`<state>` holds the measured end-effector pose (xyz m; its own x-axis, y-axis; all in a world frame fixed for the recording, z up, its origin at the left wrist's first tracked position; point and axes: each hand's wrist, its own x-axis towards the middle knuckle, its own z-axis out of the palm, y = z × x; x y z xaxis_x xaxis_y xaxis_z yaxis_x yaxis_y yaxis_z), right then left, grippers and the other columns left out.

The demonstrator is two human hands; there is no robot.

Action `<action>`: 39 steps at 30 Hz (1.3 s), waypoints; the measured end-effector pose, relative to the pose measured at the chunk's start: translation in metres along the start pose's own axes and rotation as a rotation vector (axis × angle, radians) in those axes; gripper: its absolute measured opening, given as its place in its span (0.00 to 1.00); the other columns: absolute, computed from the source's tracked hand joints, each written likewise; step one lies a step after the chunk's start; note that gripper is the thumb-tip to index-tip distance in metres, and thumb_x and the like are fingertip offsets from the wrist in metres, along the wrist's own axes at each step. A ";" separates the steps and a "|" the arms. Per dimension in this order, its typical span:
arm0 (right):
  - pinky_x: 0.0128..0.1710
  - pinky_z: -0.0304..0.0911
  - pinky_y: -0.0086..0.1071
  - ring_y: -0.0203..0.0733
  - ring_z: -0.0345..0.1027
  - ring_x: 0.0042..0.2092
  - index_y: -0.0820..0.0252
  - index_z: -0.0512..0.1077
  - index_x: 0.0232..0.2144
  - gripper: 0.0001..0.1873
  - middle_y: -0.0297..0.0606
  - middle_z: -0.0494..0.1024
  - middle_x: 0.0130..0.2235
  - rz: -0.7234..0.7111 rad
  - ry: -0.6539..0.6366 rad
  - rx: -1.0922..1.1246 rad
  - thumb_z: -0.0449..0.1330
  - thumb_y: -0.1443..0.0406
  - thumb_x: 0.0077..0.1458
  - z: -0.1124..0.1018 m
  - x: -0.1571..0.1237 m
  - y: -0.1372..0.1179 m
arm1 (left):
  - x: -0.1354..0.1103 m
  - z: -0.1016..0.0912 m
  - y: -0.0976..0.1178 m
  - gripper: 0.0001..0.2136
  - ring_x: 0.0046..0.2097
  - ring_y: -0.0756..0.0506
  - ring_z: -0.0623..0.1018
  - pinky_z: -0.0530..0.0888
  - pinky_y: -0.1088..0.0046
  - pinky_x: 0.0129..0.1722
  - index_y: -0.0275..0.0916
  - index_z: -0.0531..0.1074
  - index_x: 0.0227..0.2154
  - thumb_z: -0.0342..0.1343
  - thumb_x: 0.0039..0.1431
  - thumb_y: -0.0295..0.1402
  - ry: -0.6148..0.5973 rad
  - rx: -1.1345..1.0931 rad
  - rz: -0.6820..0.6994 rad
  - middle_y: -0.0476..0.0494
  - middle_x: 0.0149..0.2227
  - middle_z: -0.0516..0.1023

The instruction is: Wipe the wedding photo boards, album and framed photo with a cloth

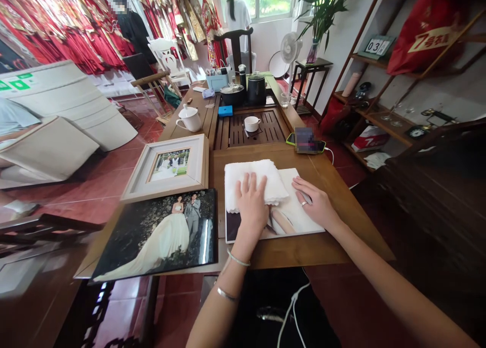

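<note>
In the head view, the left hand (253, 202) lies flat, fingers spread, on a white cloth (276, 182) over a photo panel (290, 224) on the desk (343, 239); the right hand (318, 202) rests at the panel's right edge, fingers together, gripping nothing. Ahead of the hands, a white cup (251, 124) sits on a slatted tray (270, 135), its contents too small to tell. Ahead and left stands a lidded white pot (191, 120); far ahead and right, a vase (313, 52) holds green stalks (327, 9).
</note>
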<state>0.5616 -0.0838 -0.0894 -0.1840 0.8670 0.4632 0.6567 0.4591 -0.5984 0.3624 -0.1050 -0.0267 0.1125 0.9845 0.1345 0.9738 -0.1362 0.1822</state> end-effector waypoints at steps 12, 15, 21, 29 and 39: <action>0.59 0.62 0.48 0.50 0.66 0.59 0.64 0.75 0.47 0.18 0.50 0.74 0.55 0.036 -0.006 0.039 0.51 0.66 0.58 0.001 -0.001 0.000 | -0.094 -0.004 0.014 0.44 0.70 0.40 0.48 0.52 0.50 0.67 0.47 0.55 0.64 0.51 0.40 0.17 -0.105 -0.129 0.256 0.47 0.69 0.50; 0.60 0.62 0.48 0.49 0.66 0.58 0.64 0.75 0.47 0.18 0.50 0.75 0.54 0.040 0.012 0.020 0.51 0.65 0.59 0.002 -0.001 0.000 | -0.112 -0.008 0.008 0.47 0.70 0.40 0.47 0.52 0.50 0.67 0.50 0.54 0.64 0.49 0.36 0.15 -0.112 -0.159 0.259 0.51 0.69 0.48; 0.60 0.62 0.46 0.48 0.67 0.58 0.63 0.75 0.47 0.18 0.48 0.75 0.54 0.029 0.019 0.017 0.52 0.65 0.59 0.001 0.000 -0.002 | -0.103 -0.013 -0.021 0.44 0.69 0.41 0.50 0.52 0.52 0.67 0.49 0.58 0.63 0.47 0.37 0.15 -0.023 -0.139 0.094 0.50 0.68 0.53; 0.60 0.62 0.47 0.48 0.67 0.58 0.62 0.75 0.47 0.18 0.47 0.75 0.54 0.048 0.019 0.009 0.52 0.65 0.59 0.002 0.000 -0.004 | -0.033 -0.014 -0.030 0.38 0.69 0.38 0.52 0.51 0.53 0.66 0.44 0.61 0.62 0.50 0.44 0.17 0.006 -0.043 -0.059 0.41 0.67 0.56; 0.60 0.62 0.46 0.50 0.66 0.58 0.64 0.75 0.46 0.18 0.49 0.75 0.54 0.031 0.004 0.016 0.51 0.66 0.58 0.001 0.001 -0.004 | 0.016 0.005 0.011 0.31 0.68 0.37 0.54 0.52 0.51 0.65 0.44 0.60 0.61 0.55 0.53 0.26 -0.013 0.014 0.019 0.39 0.66 0.57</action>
<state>0.5583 -0.0846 -0.0876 -0.1613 0.8801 0.4466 0.6503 0.4352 -0.6226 0.3759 -0.0900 -0.0271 0.1337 0.9831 0.1250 0.9740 -0.1536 0.1663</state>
